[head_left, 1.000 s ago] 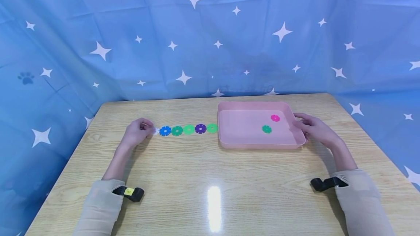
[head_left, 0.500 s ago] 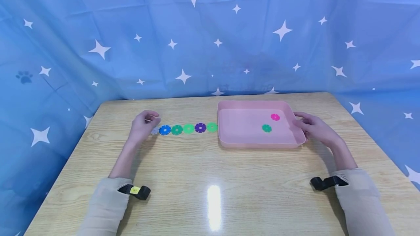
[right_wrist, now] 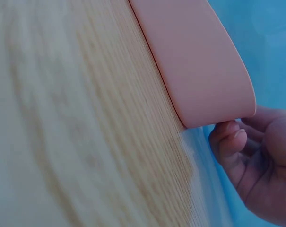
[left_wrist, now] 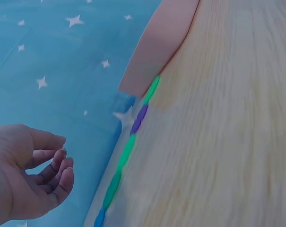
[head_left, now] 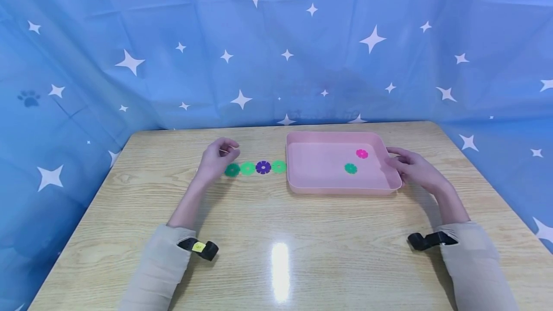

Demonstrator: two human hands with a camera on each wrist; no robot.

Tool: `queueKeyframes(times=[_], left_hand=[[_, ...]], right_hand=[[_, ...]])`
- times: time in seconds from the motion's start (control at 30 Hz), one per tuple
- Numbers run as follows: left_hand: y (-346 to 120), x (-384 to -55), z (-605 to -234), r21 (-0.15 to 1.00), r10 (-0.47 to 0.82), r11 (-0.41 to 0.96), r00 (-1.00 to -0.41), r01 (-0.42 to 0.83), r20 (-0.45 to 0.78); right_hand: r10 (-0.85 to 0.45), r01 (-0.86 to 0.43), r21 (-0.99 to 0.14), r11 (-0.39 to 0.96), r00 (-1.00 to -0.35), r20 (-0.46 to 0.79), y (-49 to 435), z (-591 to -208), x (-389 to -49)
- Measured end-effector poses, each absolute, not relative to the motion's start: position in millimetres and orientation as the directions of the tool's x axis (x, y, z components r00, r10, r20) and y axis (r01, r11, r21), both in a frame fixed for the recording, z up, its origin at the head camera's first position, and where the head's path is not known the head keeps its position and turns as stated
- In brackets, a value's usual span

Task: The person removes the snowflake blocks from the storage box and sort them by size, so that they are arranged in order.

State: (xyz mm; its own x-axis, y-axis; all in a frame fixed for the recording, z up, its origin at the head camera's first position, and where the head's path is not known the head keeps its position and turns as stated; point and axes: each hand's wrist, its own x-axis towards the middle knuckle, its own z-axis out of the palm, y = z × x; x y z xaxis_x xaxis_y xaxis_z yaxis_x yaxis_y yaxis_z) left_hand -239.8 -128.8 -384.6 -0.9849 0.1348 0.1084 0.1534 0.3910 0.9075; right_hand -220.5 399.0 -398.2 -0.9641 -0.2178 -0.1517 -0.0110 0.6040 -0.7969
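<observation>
Head view, just left of center: a dark green snowflake disc, a light green disc, a purple disc and a second light green disc form a row on a wood-grain table. The row's right end lies against or just beside the left wall of a pink tray; contact is hard to tell. At the bottom of the left-wrist view, a blue disc extends the line. Above the row's left end, a person's left hand hovers, fingers loosely curled, tips close together, no disc visible between them. Any touch there probably calls for a light fingertip approach from above, at one notched rim, so neighboring discs stay aligned. At center right, the right hand pinches the tray's right wall; a firm, even grip looks wise, since a leftward shove could buckle the row. Inside the tray, right of its middle, a hot pink disc and a green disc lie flat and apart. A blue star-print backdrop fills the upper frame.
</observation>
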Motion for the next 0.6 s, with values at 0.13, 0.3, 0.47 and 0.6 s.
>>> queueKeyframes(times=[0.13, 0.3, 0.47, 0.6], left_hand=[[-109, -242, -381, 0.914, 0.167, 0.366, -0.978, 0.177, 0.122], [-84, -242, -378, 0.911, 0.215, 0.357, -0.967, 0.209, 0.137], [-57, -240, -376, 0.911, 0.258, 0.353, -0.958, 0.216, 0.127], [-36, -236, -374, 0.914, 0.293, 0.337, -0.948, 0.225, 0.125]], right_hand=[[-0.213, -0.005, -0.792, 0.61, -0.964, -0.158, 399, -397, -221], [-0.213, -0.007, -0.79, 0.613, -0.964, -0.157, 398, -397, -220], [-0.218, -0.007, -0.796, 0.605, -0.963, -0.157, 399, -397, -220], [-0.219, -0.003, -0.806, 0.592, -0.963, -0.158, 400, -398, -221]])
